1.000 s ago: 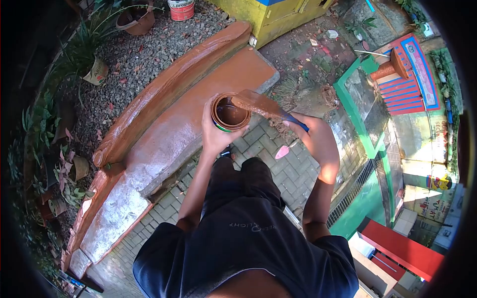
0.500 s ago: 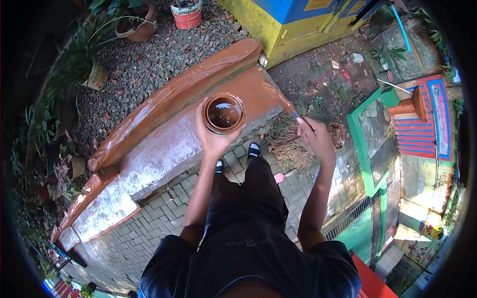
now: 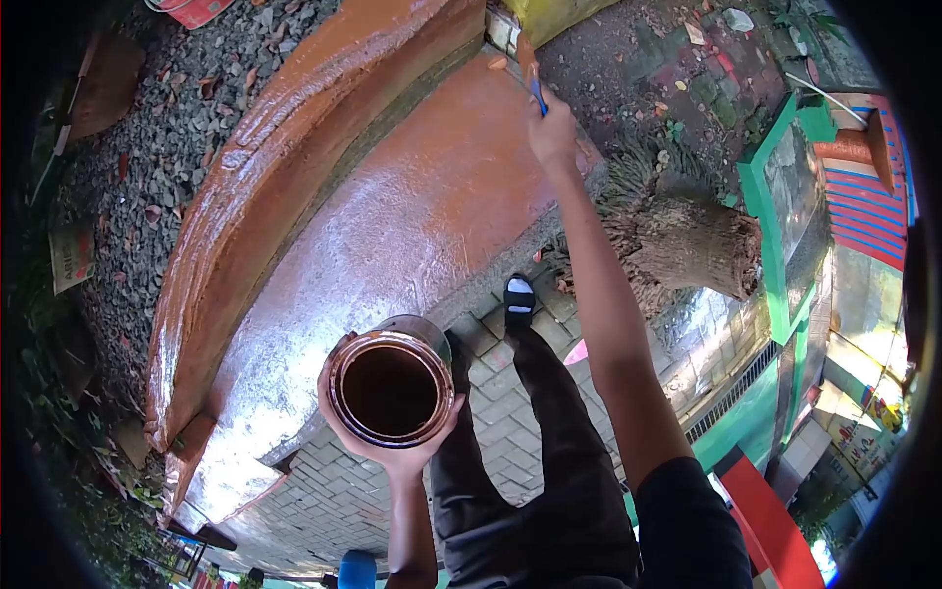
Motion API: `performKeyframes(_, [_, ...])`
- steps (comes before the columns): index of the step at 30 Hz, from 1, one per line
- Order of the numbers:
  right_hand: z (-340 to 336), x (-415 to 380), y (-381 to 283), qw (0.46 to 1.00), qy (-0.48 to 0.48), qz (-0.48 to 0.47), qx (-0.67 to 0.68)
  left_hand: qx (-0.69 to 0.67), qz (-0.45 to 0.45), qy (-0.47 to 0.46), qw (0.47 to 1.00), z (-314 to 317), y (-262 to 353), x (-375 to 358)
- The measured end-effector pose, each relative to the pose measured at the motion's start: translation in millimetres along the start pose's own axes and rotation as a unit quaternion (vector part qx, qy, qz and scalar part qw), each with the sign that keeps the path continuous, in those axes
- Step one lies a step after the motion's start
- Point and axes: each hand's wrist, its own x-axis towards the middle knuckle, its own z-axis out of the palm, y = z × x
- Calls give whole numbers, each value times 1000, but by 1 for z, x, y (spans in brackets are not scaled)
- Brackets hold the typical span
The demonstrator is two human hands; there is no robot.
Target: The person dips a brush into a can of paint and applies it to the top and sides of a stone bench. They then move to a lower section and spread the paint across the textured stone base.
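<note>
My left hand (image 3: 400,459) is wrapped round a paint can (image 3: 392,339), held low over the pale end of the concrete ledge. Dark brown paint (image 3: 392,393) shows inside it. At the far end of the ledge, my right hand (image 3: 553,130) grips a paintbrush (image 3: 537,90) by its blue handle. Its brown-coated bristles point away from me, near the ledge's far corner; contact with the surface is hard to make out. Orange-brown paint covers the far part of the ledge (image 3: 442,167), while the nearer part looks greyish white. A wet-looking brown raised border (image 3: 255,187) curves along its left side.
Gravel (image 3: 226,88) lies beyond the border. A tree stump (image 3: 697,236) with roots stands right of the ledge. Paving blocks (image 3: 500,432) lie underfoot. A green-edged concrete structure (image 3: 770,216) is at right, and a yellow base (image 3: 559,15) at the top.
My view has shifted closer to the ledge. The brush has moved forward to the far corner with my right arm stretched out. The can now sits lower and nearer to me.
</note>
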Motion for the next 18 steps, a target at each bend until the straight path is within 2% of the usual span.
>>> performKeyframes(3, [52, 14, 11, 1000, 12, -7, 4, 41, -8, -26, 999, 5, -29, -5])
performKeyframes(6, [81, 11, 3, 1000, 9, 8, 20, 24, -27, -36, 999, 4, -47, -5])
performKeyframes(7, [88, 9, -1, 998, -19, 45, 40, 14, -29, -33, 999, 3, -53, -5])
performKeyframes(10, [110, -10, -16, 994, -59, 41, 81, 2, -35, -39, 999, -2, -65, -3])
performKeyframes(14, [114, -56, -16, 993, -79, -29, 86, 18, -22, -46, 999, -15, -75, 1])
performKeyframes(16, [94, -55, -16, 997, -8, -9, 78, 43, -17, -52, 998, -20, -79, 3])
performKeyframes(18, [88, -34, -14, 996, 9, 20, 92, 42, -11, -49, 998, -26, -85, 0])
